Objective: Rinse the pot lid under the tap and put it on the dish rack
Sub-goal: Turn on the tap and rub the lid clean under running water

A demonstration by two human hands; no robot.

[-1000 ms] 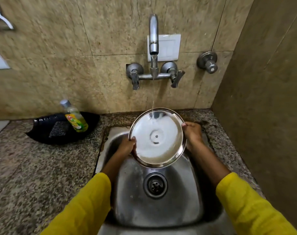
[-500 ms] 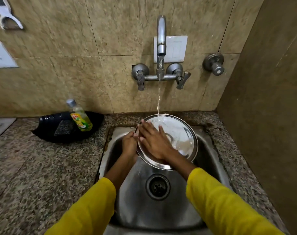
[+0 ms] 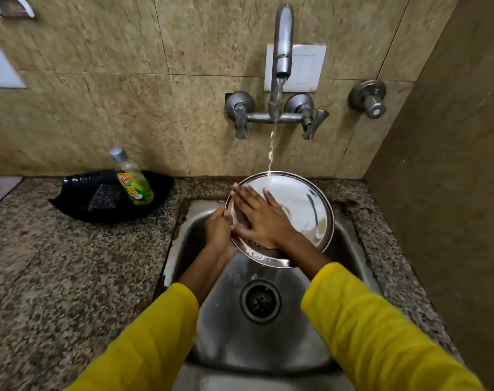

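Left hand (image 3: 218, 228) clasps the round steel pot lid's (image 3: 302, 204) rim under tap water (image 3: 271, 148) while right hand (image 3: 261, 218) lies flat, fingers spread, on it.

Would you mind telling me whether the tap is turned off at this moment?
No, a stream of water runs from the tap onto the top edge of the pot lid held over the sink.

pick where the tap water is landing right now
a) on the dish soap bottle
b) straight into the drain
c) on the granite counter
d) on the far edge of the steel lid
d: the stream from the tap meets the far rim of the pot lid, which the left hand holds at its edge over the sink while the right hand lies flat on its face.
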